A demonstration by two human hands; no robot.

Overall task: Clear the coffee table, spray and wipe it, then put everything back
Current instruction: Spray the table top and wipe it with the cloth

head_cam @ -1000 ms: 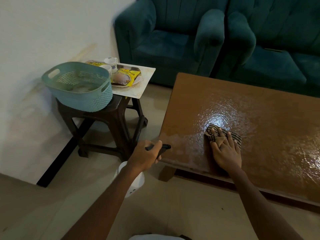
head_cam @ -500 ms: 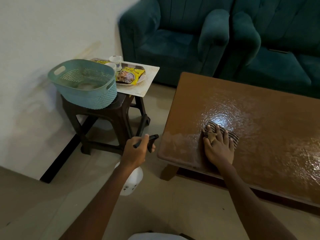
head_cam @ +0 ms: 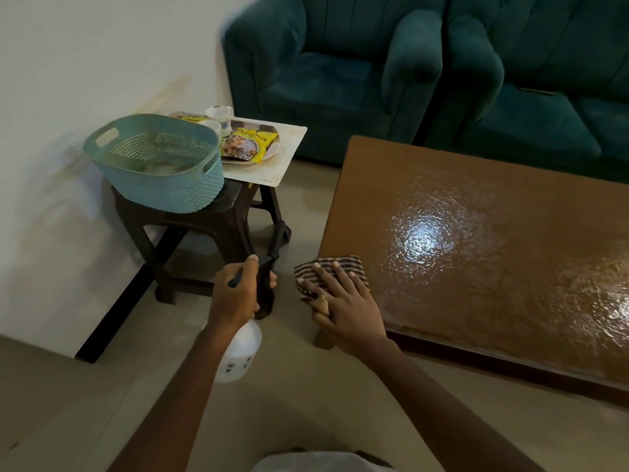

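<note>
The brown coffee table (head_cam: 493, 233) has a glossy, wet-looking top with nothing standing on it. My right hand (head_cam: 343, 301) presses flat on a striped cloth (head_cam: 328, 265) at the table's near left corner, and part of the cloth hangs past the edge. My left hand (head_cam: 235, 294) grips the black trigger head of a white spray bottle (head_cam: 238, 352), held over the floor just left of that corner, with the bottle body hanging below my wrist.
A dark stool (head_cam: 204, 233) to the left carries a teal basket (head_cam: 156, 161) and a mat (head_cam: 289, 148) with a plate, a yellow snack packet (head_cam: 248, 144) and white cups (head_cam: 219, 114). Teal sofas (head_cam: 340, 73) stand behind. A white wall (head_cam: 68, 97) lies left.
My right hand slid the cloth left and toward me, from the shiny patch to the table's near left corner. My left hand drew the spray bottle back off the table edge.
</note>
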